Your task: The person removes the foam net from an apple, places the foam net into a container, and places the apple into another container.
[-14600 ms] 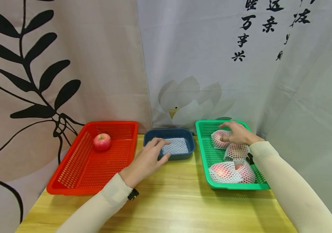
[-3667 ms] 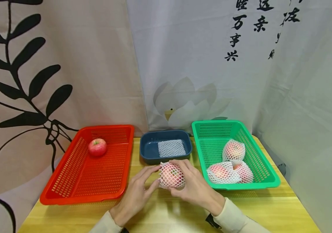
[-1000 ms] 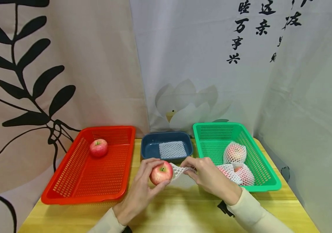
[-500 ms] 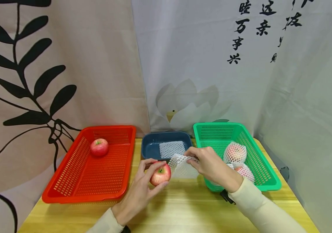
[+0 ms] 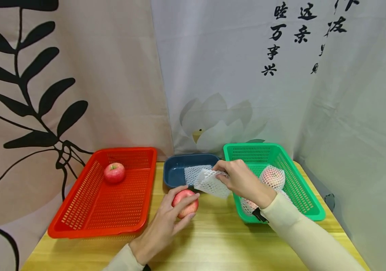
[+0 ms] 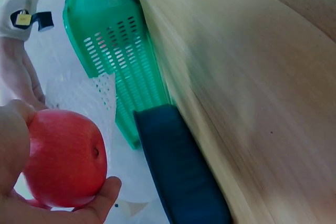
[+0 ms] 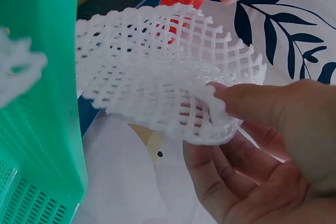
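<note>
My left hand (image 5: 162,224) grips a bare red apple (image 5: 186,204) above the table, in front of the blue tray. In the left wrist view the apple (image 6: 65,158) sits between thumb and fingers. A white foam fruit net (image 5: 212,183) dangles from my right hand (image 5: 241,180), pinched at one end between thumb and fingers. The right wrist view shows this net (image 7: 152,66) hanging loose, with nothing inside. Its lower part overlaps the front of the blue tray (image 5: 174,177), where another foam net (image 5: 191,174) lies flat.
A red basket (image 5: 111,210) at left holds one bare apple (image 5: 114,172). At right, a green basket (image 5: 247,150) holds net-wrapped apples, one of them (image 5: 272,177) in plain sight and others partly behind my right arm. A printed curtain (image 5: 121,75) hangs behind the table (image 5: 206,241).
The net has come off the apple, which stays in my left hand. My right hand has drawn the net away and up toward the blue tray.
</note>
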A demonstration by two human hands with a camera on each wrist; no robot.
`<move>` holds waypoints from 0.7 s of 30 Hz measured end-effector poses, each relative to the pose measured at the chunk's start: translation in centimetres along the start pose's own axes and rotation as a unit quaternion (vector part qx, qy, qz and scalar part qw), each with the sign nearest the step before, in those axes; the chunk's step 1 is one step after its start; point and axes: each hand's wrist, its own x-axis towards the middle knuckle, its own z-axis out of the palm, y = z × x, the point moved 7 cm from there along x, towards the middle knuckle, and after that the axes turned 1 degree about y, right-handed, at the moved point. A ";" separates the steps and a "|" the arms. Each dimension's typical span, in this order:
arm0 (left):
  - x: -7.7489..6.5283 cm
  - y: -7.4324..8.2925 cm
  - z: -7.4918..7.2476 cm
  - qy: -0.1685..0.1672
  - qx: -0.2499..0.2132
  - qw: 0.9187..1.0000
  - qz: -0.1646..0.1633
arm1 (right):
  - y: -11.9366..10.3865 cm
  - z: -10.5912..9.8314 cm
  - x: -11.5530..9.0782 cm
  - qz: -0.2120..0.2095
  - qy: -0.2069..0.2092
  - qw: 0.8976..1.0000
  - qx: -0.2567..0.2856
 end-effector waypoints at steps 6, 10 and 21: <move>-0.1 0.1 0.2 0.003 0.007 1.000 0.009 | 0.6 -0.1 1.5 0.016 -0.008 1.000 -0.005; -0.2 0.0 0.4 -0.009 0.012 1.000 0.001 | 0.9 0.0 2.6 0.025 -0.015 1.000 -0.005; -0.5 0.1 0.9 -0.031 -0.008 0.999 -0.005 | 2.4 1.5 5.5 0.033 -0.014 0.999 -0.031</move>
